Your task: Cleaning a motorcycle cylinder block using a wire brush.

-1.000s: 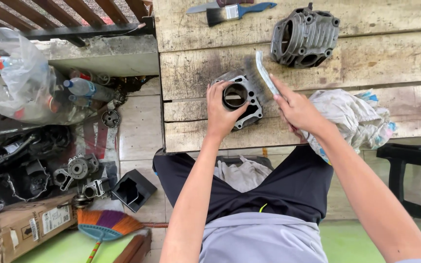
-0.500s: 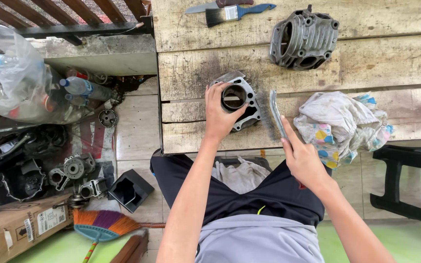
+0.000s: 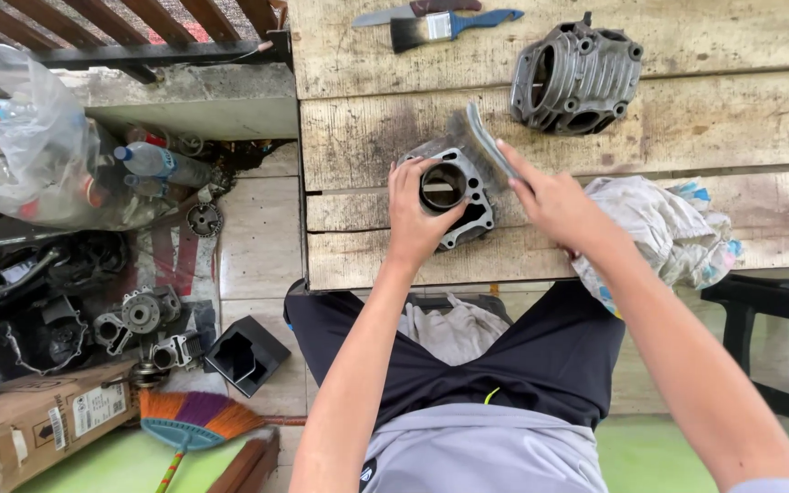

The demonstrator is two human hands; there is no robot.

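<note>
Left hand (image 3: 415,212) clamped on a grey engine cylinder block (image 3: 454,194), fingers curled over its near-left edge, thumb along the rim of the round bore; block lying on the weathered wooden table (image 3: 367,137), near the table's front edge, bore facing up

Right hand (image 3: 554,201) closed round the handle of a brush (image 3: 478,141), index finger stretched along it, bristle end blurred and pressed against the block's upper-right corner; handle mostly hidden under the fingers

Just right of that hand, touching the wrist and draped over the table's edge: a crumpled pale rag (image 3: 664,228) with coloured print

Further back on the table, well apart from the block: a second grey finned engine casting (image 3: 577,78), lying on its side with openings facing left; behind it to the left, a flat paintbrush with blue handle (image 3: 449,23) and, just beside that, a knife-like blade with dark handle (image 3: 413,11)

Below the table: lap in dark shorts (image 3: 541,356), grey cloth between the knees

On the tiled floor to the left: clear plastic bag (image 3: 25,137) holding bottles, loose dark engine parts (image 3: 57,310), cardboard box (image 3: 38,424), small black open box (image 3: 244,356), broom with multicoloured bristles (image 3: 189,424)

At the right edge: dark plastic stool (image 3: 778,319)
</note>
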